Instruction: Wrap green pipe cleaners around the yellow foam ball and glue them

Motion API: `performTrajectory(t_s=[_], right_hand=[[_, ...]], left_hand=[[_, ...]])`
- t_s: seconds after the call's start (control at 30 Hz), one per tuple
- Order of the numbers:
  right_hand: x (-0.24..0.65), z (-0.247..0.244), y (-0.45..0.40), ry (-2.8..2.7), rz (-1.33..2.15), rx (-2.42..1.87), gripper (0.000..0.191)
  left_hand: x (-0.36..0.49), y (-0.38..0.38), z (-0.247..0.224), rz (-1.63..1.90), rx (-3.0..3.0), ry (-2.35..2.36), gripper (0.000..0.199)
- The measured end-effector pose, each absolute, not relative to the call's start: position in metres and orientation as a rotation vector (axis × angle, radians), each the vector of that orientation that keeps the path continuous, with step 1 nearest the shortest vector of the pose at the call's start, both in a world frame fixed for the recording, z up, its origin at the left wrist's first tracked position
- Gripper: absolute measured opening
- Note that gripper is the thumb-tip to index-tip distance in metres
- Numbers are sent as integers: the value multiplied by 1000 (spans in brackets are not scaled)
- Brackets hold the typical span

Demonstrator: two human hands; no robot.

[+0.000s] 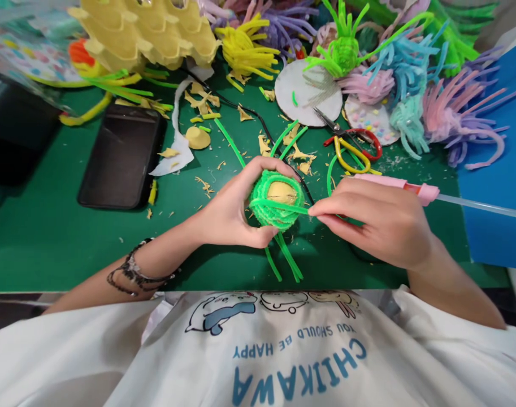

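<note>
My left hand (236,209) is curled round a ball wound with green pipe cleaner (268,217), its thumb at the lower edge. A yellowish core (282,193) shows through the opening in the middle of the winding. Between the thumb and fingers of my right hand (368,217) is pinched the end of a green strand (289,208), which stretches across the ball's face. Other green stems stick out above and below the ball. A pink glue gun (393,183) lies just beyond my right hand, partly hidden by it.
Scissors (351,135) with red and yellow handles lie near a white disc (306,93). At the left are a black phone (122,155) and a yellow egg carton (147,34). Colourful pipe-cleaner bundles (410,85) fill the back right. A black cable and yellow scraps cross the green table (33,237).
</note>
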State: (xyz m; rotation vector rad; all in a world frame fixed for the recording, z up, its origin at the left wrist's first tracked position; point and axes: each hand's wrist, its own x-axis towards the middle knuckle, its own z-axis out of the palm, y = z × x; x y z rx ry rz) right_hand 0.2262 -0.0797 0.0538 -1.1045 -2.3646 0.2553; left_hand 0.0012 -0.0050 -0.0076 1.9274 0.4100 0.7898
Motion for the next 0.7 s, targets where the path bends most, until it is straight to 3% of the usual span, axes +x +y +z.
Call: performTrajectory(t_s=[0.17, 0.33, 0.53, 0.7], right_hand=[[223, 49, -78, -2417, -12, -1090, 19], [220, 36, -75, -2356, -93, -1020, 12], [210, 7, -70, -2265, 139, -1110, 57], [193, -14, -66, -2007, 152, -987, 71]], left_hand=[[2, -4, -6, 764, 1829, 387, 51], [2, -3, -8, 742, 1653, 401, 55], [8, -8, -14, 814, 1377, 449, 72], [19, -15, -19, 788, 1397, 448, 87]])
